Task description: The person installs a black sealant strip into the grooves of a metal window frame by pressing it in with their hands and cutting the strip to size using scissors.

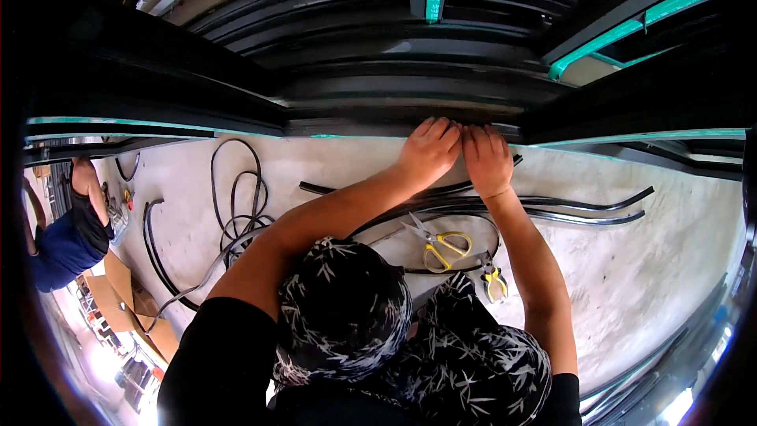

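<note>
My left hand (430, 150) and my right hand (487, 161) sit side by side on the near edge of a long black metal frame (363, 117). Their fingers are bent and pressed together over the edge, thumbs close to each other. Whatever lies under the fingertips is hidden. Below my forearms, black rubber-like strips (583, 202) stretch across the pale floor. Scissors with yellow handles (448, 248) lie with blades apart among the strips. Pliers with yellow and black handles (494, 281) rest close to my right forearm.
Black frame bars with teal film (599, 46) rise on both sides. Loops of black cord (236, 213) and curved strips lie on the floor at left. An open cardboard box (118, 300) stands farther left, near another person (71, 237). More long strips (654, 371) lie at lower right.
</note>
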Available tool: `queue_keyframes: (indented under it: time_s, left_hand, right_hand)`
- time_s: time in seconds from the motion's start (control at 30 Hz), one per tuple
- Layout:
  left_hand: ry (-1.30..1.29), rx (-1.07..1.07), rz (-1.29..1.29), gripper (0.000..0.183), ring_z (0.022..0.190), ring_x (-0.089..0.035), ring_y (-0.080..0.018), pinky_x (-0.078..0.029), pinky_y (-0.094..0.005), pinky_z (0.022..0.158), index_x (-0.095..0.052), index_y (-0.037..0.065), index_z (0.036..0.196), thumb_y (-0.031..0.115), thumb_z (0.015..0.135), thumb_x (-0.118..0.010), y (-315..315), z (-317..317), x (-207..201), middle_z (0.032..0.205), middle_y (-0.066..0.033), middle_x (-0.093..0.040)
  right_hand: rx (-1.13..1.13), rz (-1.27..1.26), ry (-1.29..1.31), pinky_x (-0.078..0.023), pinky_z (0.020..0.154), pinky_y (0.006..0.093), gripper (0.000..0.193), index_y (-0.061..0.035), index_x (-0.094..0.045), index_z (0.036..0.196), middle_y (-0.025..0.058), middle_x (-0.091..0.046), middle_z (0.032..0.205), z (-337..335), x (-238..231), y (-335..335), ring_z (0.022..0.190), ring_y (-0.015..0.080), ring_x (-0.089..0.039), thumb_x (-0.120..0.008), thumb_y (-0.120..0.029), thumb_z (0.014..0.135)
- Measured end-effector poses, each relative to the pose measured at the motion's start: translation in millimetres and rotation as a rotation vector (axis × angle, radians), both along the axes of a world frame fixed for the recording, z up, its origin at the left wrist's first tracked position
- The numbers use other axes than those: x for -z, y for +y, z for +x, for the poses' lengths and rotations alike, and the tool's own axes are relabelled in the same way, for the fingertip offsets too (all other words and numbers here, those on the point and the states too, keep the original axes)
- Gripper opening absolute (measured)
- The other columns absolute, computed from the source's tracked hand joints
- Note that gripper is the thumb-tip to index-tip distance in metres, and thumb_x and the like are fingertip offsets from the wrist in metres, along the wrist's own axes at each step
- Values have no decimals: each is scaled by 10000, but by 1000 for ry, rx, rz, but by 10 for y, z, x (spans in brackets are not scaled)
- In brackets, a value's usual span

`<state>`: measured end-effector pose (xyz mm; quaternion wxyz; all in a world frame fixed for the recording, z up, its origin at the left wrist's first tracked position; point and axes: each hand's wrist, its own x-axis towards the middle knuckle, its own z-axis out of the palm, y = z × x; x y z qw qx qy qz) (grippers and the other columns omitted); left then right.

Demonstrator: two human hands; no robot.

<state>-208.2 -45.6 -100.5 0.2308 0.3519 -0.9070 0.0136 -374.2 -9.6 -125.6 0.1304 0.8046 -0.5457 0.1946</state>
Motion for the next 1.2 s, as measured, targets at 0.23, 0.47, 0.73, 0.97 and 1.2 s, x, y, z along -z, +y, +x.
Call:
queue_keyframes:
  time_s: [0.23,0.47,0.73,0.97,1.2]
  left_hand:
    - [-20,1,8,323,979,-589,-206,-513,-349,880,-702,41,1043,143,748,-619,-29,75,-32,1032,-31,-627]
    - [-9,-37,-13,364,929,-596,-201,-531,-346,829,-698,59,1082,119,726,-644,1,224,-12,933,-15,-586]
    - [-13,-10,2,339,909,-598,-219,-532,-352,800,-686,46,1054,116,725,-645,-38,219,-118,924,-43,-594]
    - [-155,-143,18,416,1084,-586,-235,-515,-363,884,-633,72,1190,124,777,-622,13,1113,-97,1112,-53,-599]
    - [-312,-456,32,461,1187,-552,-237,-553,-304,879,-587,82,1258,87,798,-619,160,2279,9,1209,-47,-579]
  right_hand:
    - [-21,70,-43,-535,879,347,310,-124,-675,1110,6,-638,1139,-45,-95,-34,1052,219,-605,-637,-175,807]
    - [136,59,-72,-547,873,334,356,-146,-679,1139,-2,-645,1149,-175,10,118,1058,218,-610,-685,-165,783]
    - [106,79,-75,-552,856,325,383,-159,-662,1164,-10,-651,1159,-249,-75,75,1047,213,-620,-644,-146,782]
    - [213,60,-68,-525,935,393,380,-103,-639,1193,79,-637,1195,-472,127,169,1095,303,-603,-682,-116,815]
    - [248,140,-71,-520,931,374,393,-100,-633,1195,71,-639,1202,-348,-42,163,1087,287,-602,-692,-147,809]
